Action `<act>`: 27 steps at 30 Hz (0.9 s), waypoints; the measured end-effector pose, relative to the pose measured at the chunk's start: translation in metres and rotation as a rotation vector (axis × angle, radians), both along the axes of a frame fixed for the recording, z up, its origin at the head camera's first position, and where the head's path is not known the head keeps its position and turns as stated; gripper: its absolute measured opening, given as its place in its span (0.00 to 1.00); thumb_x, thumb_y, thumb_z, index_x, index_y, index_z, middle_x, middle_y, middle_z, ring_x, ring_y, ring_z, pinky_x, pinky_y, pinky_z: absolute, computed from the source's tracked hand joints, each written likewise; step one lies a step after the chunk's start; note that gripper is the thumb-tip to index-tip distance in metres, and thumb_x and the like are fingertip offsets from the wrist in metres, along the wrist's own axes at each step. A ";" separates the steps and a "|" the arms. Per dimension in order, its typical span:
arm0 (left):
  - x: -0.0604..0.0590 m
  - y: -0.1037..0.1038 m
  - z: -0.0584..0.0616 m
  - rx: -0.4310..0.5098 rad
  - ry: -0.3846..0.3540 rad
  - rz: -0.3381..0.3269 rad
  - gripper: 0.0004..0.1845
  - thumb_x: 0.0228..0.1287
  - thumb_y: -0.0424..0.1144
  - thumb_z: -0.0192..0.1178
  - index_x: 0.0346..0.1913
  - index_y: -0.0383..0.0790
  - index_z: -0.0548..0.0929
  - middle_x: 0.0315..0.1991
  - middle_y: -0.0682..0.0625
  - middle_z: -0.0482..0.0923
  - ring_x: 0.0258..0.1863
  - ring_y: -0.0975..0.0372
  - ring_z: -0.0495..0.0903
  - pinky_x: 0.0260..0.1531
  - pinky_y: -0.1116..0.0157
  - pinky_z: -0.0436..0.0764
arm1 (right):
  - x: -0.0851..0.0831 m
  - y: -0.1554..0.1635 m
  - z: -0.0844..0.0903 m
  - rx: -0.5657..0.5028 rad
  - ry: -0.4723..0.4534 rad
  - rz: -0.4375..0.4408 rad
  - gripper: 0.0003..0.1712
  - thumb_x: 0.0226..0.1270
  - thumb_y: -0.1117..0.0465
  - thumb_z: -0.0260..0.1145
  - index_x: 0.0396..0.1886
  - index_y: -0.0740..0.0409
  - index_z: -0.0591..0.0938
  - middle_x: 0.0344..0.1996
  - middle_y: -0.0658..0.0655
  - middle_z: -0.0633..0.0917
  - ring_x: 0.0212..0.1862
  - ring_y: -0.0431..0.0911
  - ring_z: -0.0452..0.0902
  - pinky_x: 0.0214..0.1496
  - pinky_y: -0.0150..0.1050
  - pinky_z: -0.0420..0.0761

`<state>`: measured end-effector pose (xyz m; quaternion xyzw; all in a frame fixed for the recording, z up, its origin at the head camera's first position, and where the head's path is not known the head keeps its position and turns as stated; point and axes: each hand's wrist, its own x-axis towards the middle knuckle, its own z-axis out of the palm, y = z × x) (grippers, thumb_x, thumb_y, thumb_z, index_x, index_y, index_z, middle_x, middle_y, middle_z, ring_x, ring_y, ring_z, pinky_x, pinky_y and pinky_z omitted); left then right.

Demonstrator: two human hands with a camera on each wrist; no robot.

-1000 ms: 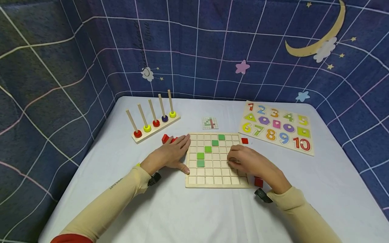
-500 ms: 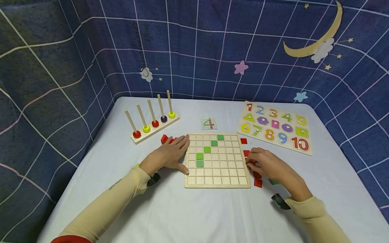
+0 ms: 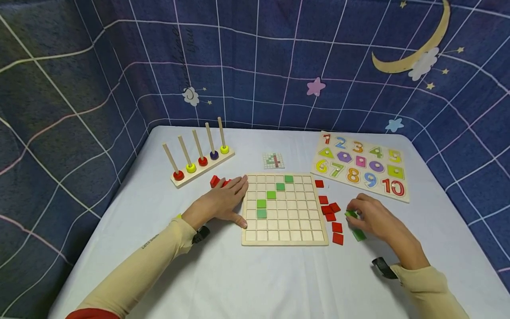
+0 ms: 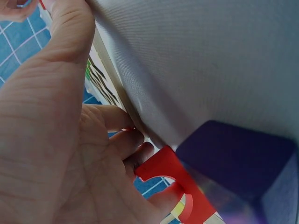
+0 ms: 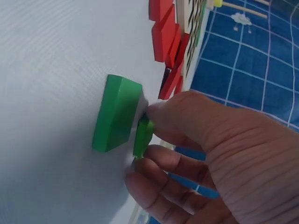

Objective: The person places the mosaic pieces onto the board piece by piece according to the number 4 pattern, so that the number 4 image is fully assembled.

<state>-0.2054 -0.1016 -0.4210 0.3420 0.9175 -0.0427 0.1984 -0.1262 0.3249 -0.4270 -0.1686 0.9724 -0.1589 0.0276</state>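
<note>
My left hand [image 3: 228,200] lies with fingers spread at the left edge of the gridded wooden board [image 3: 284,238], thumb on its lower left side. A red block with a curved cut-out [image 4: 170,163] sits by its fingers in the left wrist view. To the right of the board, my right hand [image 3: 372,217] pinches a small green tile [image 5: 143,135] between thumb and fingers, close over the table. Beside it lies a larger-looking green tile [image 5: 117,114]. Several green tiles, one of them here [image 3: 271,195], form a slanting line in the board's cells.
Several red tiles [image 3: 337,227] lie between board and right hand. A small pattern card [image 3: 273,161] lies behind the board. At back left stands a peg stand with coloured rings [image 3: 203,168]; a number puzzle board [image 3: 362,166] lies at back right.
My right hand has moved right, from over the board, past the red tiles, to the green tiles. The red tiles it covered now show. My left hand stays in place.
</note>
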 end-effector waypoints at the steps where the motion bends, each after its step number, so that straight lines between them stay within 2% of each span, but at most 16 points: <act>1: 0.000 0.000 0.000 0.000 -0.002 0.002 0.70 0.62 0.77 0.64 0.87 0.31 0.44 0.89 0.37 0.37 0.90 0.45 0.43 0.85 0.37 0.49 | 0.000 0.001 -0.001 -0.007 0.006 0.006 0.08 0.62 0.64 0.78 0.40 0.60 0.90 0.36 0.54 0.84 0.37 0.44 0.78 0.45 0.47 0.88; 7: 0.001 0.000 0.000 -0.004 -0.010 0.008 0.69 0.62 0.77 0.64 0.87 0.31 0.44 0.90 0.38 0.37 0.90 0.46 0.43 0.86 0.37 0.48 | 0.000 0.004 -0.003 -0.034 -0.002 0.028 0.10 0.59 0.66 0.79 0.40 0.60 0.89 0.35 0.53 0.84 0.36 0.44 0.78 0.41 0.42 0.87; 16: 0.003 0.000 0.000 -0.007 -0.022 0.018 0.69 0.62 0.76 0.64 0.87 0.32 0.44 0.90 0.38 0.36 0.90 0.47 0.42 0.86 0.37 0.47 | 0.001 -0.004 0.002 -0.030 -0.012 -0.002 0.12 0.60 0.65 0.79 0.44 0.61 0.89 0.39 0.55 0.85 0.40 0.46 0.80 0.48 0.50 0.91; 22: 0.003 0.001 0.001 -0.002 -0.008 0.010 0.69 0.62 0.76 0.64 0.87 0.31 0.45 0.90 0.38 0.37 0.90 0.46 0.43 0.85 0.37 0.49 | -0.002 -0.014 0.006 -0.047 0.028 0.050 0.12 0.62 0.65 0.78 0.45 0.61 0.88 0.40 0.55 0.86 0.41 0.45 0.81 0.48 0.48 0.91; 27: 0.002 0.001 0.002 -0.001 -0.001 0.007 0.69 0.62 0.76 0.64 0.87 0.31 0.46 0.90 0.37 0.38 0.90 0.46 0.43 0.85 0.37 0.49 | -0.006 -0.025 0.011 -0.050 0.055 0.099 0.09 0.64 0.66 0.77 0.42 0.58 0.88 0.40 0.54 0.85 0.41 0.45 0.80 0.47 0.45 0.90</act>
